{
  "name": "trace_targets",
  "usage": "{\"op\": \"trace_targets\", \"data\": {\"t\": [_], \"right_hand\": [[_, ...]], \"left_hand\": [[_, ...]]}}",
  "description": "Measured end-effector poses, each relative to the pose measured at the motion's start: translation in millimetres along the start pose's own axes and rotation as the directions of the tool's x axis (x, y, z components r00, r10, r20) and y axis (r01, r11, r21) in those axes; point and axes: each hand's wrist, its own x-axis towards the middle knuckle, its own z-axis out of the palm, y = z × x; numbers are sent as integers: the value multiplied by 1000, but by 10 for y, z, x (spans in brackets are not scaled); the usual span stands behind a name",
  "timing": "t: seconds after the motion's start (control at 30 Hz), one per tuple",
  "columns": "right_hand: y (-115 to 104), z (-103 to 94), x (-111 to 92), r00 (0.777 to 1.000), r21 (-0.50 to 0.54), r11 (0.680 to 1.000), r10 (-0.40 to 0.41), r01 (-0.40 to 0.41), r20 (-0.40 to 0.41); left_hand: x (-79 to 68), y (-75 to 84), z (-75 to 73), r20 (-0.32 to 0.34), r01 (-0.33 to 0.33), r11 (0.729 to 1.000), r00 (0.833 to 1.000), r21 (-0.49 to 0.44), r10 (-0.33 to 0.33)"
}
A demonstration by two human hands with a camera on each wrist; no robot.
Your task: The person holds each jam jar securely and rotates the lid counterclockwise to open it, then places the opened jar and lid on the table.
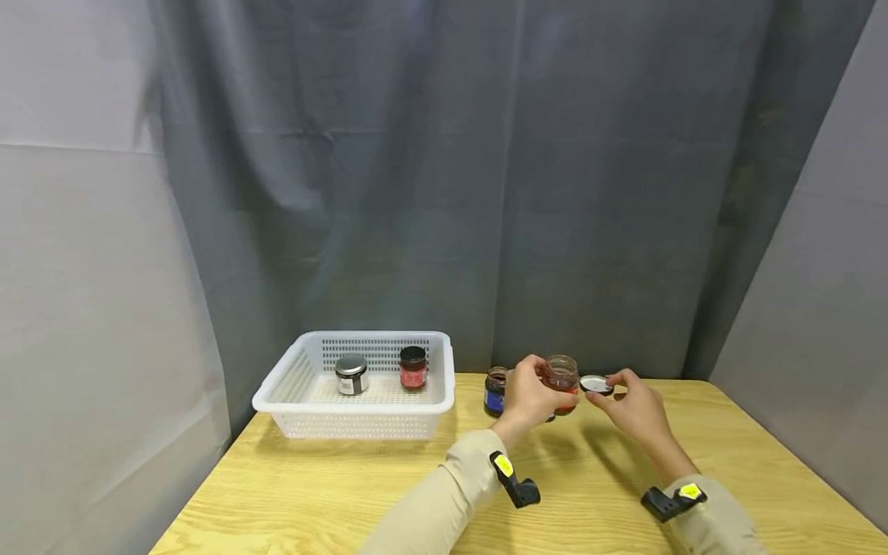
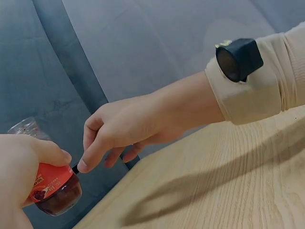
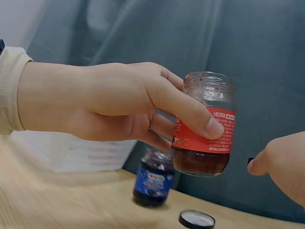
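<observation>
My left hand (image 1: 530,393) grips an uncapped glass jar with a red label (image 1: 562,374), held upright above the table; dark red contents show low in it in the right wrist view. To its right, my right hand (image 1: 633,405) pinches a dark-rimmed lid (image 1: 597,385) between thumb and fingers, its white inside facing up. A second uncapped jar with a blue label (image 3: 153,179) stands on the table behind the left hand. Near that jar lies another dark-rimmed lid (image 3: 197,219), white side up, mostly hidden by the left hand in the head view.
At the left on the wooden table (image 1: 333,493) stands a white perforated basket (image 1: 354,424). Inside are two capped jars, one silver-lidded (image 1: 351,375) and one with a black lid and red label (image 1: 413,368). A grey curtain (image 1: 416,193) hangs behind the table.
</observation>
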Motion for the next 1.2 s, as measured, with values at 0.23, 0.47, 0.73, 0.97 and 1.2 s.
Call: {"op": "trace_targets", "data": {"t": [0.23, 0.47, 0.73, 0.97, 1.2], "right_hand": [[276, 57, 37, 999, -26, 999, 48, -48, -1], [412, 146, 42, 990, -33, 991, 130, -129, 45], [601, 207, 79, 986, -73, 985, 162, -159, 34], [722, 185, 82, 963, -115, 960, 262, -254, 60], [710, 327, 111, 951, -125, 955, 284, -269, 120]], "left_hand": [[57, -109, 260, -21, 53, 997, 998, -57, -55], [98, -265, 521, -65, 113, 988, 991, -103, -121], [135, -451, 783, -144, 125, 988, 980, -95, -138], [117, -481, 976, -125, 152, 986, 979, -61, -159], [151, -600, 1008, -197, 136, 991, 971, -9, -135]]}}
